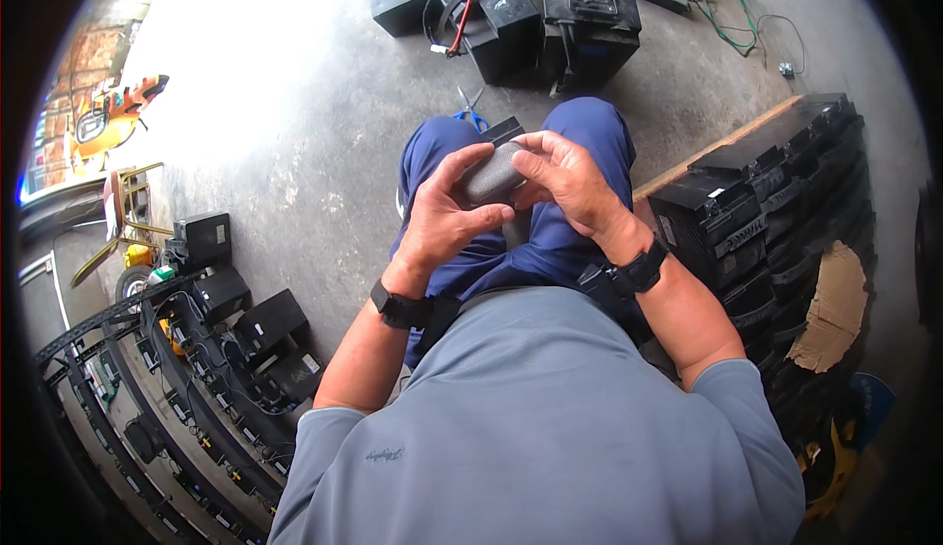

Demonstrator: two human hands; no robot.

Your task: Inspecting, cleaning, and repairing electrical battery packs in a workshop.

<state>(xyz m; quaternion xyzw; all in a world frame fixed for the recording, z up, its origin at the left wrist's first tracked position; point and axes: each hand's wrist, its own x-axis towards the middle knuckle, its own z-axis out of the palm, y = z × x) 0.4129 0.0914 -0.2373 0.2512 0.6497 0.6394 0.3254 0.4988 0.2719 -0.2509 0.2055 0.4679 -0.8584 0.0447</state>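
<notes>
Your hands are together around one item, a rounded grey mesh-textured object (494,177), held above the lap between the knees of your blue trousers (594,128). Your left hand (447,199) cups it from the left, with the thumb beneath and the fingers along its upper side; your right hand (568,180) grips it from the right, with thumb and fingers near its upper right end. A small black block (504,132) projects just beyond the object; whether the two are joined cannot be determined from this view. Status, as judged from this view: the pick-up is complete, since the object is clear of the concrete floor (324,123); release is not done, because both hands are engaged on it. No finished result is evident, so treat the handling as in progress. The blue-handled scissors (471,113) lie with blades parted on the floor beyond your left knee, out of your hands. Farther forward stand a black case (509,17) with a red cable (465,17) looped over it and, beside it, a black case with a handle (604,39); neither is being touched. Whether the cable is connected cannot be confirmed.
</notes>
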